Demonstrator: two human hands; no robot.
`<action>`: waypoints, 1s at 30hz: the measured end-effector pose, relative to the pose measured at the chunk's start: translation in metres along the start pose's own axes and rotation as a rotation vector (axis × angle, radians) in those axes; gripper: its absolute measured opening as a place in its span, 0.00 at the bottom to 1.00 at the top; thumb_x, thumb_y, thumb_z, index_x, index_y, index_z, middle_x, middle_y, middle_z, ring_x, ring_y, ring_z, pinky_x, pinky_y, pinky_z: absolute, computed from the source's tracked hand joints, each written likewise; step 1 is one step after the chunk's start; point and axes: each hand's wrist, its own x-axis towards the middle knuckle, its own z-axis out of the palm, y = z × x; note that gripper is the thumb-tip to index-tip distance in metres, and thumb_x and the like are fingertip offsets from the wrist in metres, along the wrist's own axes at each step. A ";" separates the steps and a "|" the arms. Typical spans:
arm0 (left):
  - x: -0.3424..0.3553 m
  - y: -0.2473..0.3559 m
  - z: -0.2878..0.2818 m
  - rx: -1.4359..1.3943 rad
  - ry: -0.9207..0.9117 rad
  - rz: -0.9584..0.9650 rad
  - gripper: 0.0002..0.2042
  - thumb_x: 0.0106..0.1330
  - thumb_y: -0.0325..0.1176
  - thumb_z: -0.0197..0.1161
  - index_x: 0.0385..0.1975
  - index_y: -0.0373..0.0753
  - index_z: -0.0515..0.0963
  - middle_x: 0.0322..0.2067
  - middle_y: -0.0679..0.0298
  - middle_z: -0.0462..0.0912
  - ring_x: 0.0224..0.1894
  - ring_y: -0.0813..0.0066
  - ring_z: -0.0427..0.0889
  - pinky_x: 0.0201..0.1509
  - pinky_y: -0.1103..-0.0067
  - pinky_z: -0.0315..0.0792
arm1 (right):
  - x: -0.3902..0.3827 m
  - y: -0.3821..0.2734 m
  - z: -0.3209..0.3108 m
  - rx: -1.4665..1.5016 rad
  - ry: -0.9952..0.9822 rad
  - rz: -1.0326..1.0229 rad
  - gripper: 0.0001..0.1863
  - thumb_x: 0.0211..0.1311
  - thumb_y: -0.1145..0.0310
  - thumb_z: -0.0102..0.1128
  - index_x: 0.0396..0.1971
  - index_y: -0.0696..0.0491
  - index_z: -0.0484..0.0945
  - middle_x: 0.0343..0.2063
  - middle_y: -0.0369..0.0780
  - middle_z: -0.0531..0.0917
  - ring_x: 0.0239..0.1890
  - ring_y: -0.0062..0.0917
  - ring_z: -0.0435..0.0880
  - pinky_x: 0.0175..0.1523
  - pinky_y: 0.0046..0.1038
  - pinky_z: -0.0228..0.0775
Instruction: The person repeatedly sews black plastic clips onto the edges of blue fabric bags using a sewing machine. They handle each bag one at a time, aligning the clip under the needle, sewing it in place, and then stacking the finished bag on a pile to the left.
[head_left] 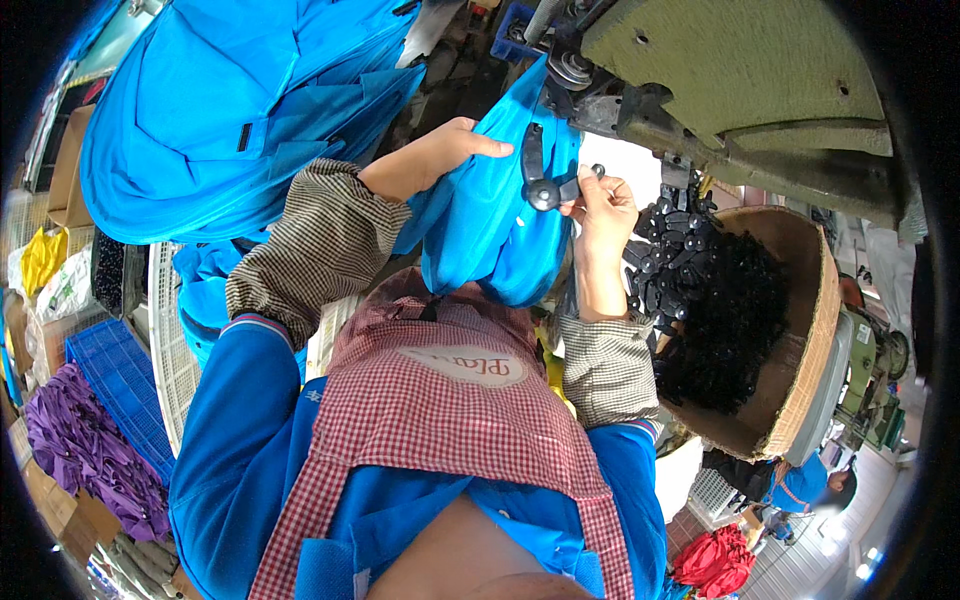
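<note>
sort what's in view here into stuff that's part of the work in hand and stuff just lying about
In hand:
- folded bright blue fabric piece, gripped by the left hand
- black plastic strap part, pinched by the right hand
- brown cardboard box of small black plastic parts
- green metal machine

Lying about:
- pile of blue fabric
- blue plastic crate
- purple cloth heap

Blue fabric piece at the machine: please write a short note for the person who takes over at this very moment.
Left hand: grips the blue fabric piece from the left, under the green machine.
Right hand: fingers pinch a black plastic part against the fabric.
Supply: cardboard box of black parts on the right.
Done: part placed on the fabric.
Left: whether it is fastened cannot be seen.
</note>
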 end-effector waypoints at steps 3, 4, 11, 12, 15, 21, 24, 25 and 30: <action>-0.003 0.000 -0.003 -0.046 -0.005 0.022 0.21 0.52 0.40 0.64 0.41 0.32 0.74 0.36 0.57 0.80 0.36 0.69 0.79 0.44 0.75 0.72 | 0.025 0.007 -0.026 -0.240 -0.032 0.052 0.16 0.59 0.61 0.53 0.15 0.52 0.68 0.11 0.34 0.72 0.06 0.18 0.64 0.12 0.18 0.57; -0.003 0.004 -0.005 -0.016 0.002 0.006 0.21 0.52 0.40 0.64 0.41 0.32 0.74 0.36 0.57 0.80 0.36 0.69 0.79 0.44 0.75 0.72 | 0.045 0.016 -0.040 -0.310 -0.035 0.095 0.19 0.61 0.59 0.50 0.14 0.52 0.68 0.10 0.34 0.72 0.06 0.17 0.63 0.12 0.18 0.54; -0.002 0.014 -0.005 -0.038 -0.122 -0.087 0.24 0.54 0.41 0.63 0.46 0.32 0.70 0.40 0.57 0.78 0.38 0.68 0.79 0.47 0.74 0.72 | 0.124 0.085 -0.015 -1.228 -0.456 -0.674 0.08 0.51 0.68 0.55 0.23 0.57 0.77 0.21 0.47 0.78 0.27 0.42 0.78 0.34 0.33 0.68; -0.006 0.014 -0.006 -0.045 -0.120 -0.098 0.24 0.54 0.41 0.63 0.48 0.32 0.69 0.41 0.57 0.77 0.39 0.68 0.78 0.47 0.73 0.72 | 0.121 0.088 -0.015 -1.251 -0.441 -0.657 0.08 0.50 0.68 0.55 0.23 0.57 0.77 0.20 0.47 0.78 0.26 0.41 0.78 0.33 0.33 0.68; -0.010 0.012 -0.008 -0.147 -0.200 -0.100 0.28 0.54 0.40 0.63 0.53 0.34 0.64 0.46 0.58 0.74 0.45 0.68 0.76 0.51 0.71 0.70 | 0.122 0.087 -0.016 -1.279 -0.380 -0.634 0.06 0.49 0.70 0.56 0.24 0.57 0.78 0.20 0.46 0.78 0.25 0.40 0.78 0.33 0.33 0.69; -0.058 -0.007 0.016 -0.469 -0.081 0.103 0.30 0.50 0.36 0.65 0.52 0.31 0.63 0.45 0.55 0.74 0.44 0.64 0.76 0.50 0.71 0.69 | 0.105 0.076 -0.006 -0.854 -0.137 -0.251 0.07 0.51 0.70 0.57 0.24 0.58 0.79 0.20 0.40 0.79 0.21 0.28 0.77 0.29 0.28 0.69; -0.064 -0.008 0.013 -0.485 -0.014 0.090 0.27 0.49 0.34 0.63 0.50 0.31 0.66 0.41 0.56 0.76 0.41 0.67 0.77 0.47 0.74 0.70 | 0.061 0.020 0.022 0.108 -0.404 0.313 0.07 0.56 0.68 0.57 0.27 0.57 0.76 0.22 0.35 0.78 0.21 0.15 0.75 0.25 0.16 0.70; -0.058 -0.013 0.012 -0.500 -0.024 0.069 0.25 0.49 0.33 0.62 0.49 0.32 0.67 0.41 0.56 0.76 0.41 0.68 0.77 0.47 0.74 0.70 | 0.046 0.004 0.029 0.061 -0.392 0.287 0.07 0.56 0.69 0.57 0.27 0.57 0.76 0.22 0.36 0.78 0.21 0.15 0.75 0.26 0.16 0.70; -0.054 -0.009 0.014 -0.555 -0.063 0.075 0.21 0.52 0.32 0.59 0.47 0.32 0.69 0.41 0.56 0.77 0.40 0.65 0.77 0.48 0.73 0.71 | 0.034 -0.015 0.042 -0.129 -0.342 0.162 0.09 0.56 0.66 0.58 0.30 0.58 0.74 0.20 0.34 0.75 0.18 0.15 0.71 0.23 0.17 0.67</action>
